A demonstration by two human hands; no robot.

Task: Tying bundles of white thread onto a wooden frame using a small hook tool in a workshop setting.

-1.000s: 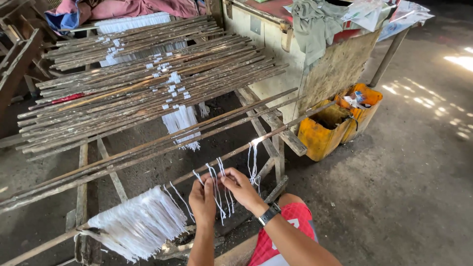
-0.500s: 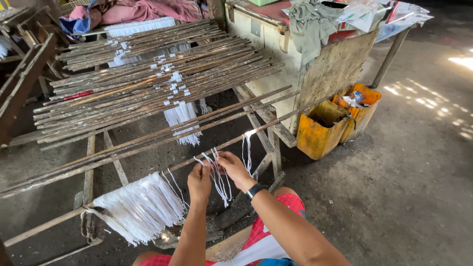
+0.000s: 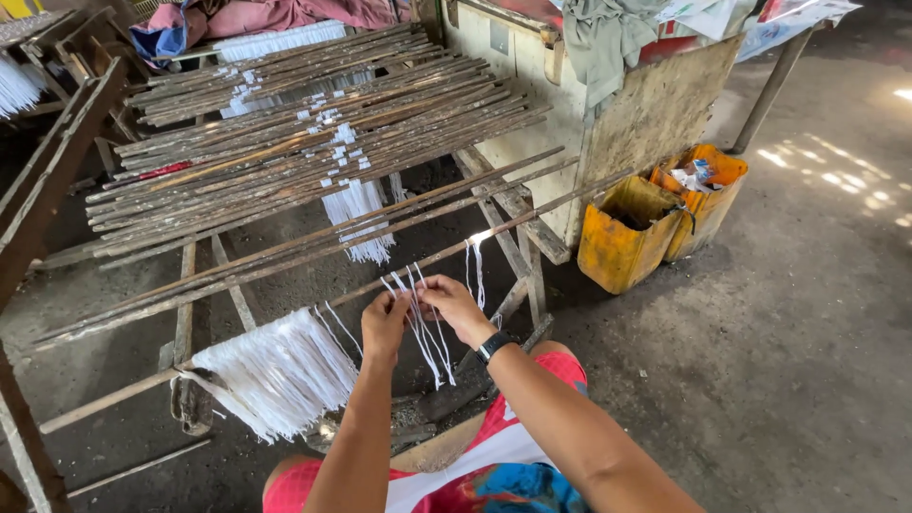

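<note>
2 yellow bins [image 3: 627, 233] stand on the concrete floor [image 3: 807, 361] beside a wooden board [image 3: 655, 109]. Grey cloth [image 3: 608, 38] hangs above; pink fabric [image 3: 275, 14] lies beyond.

I see thin white strands [image 3: 425, 328], limp and matt like plastic or string, between my fingers [image 3: 404, 306]. The long sticks [image 3: 313, 142] on the rack look like rough, weathered wood, grey-brown and unpainted. The white fringe [image 3: 275, 375] looks soft and fibrous. The yellow bins [image 3: 627, 237] are scuffed, dull plastic. The floor [image 3: 807, 332] is rough, matt concrete.
</note>
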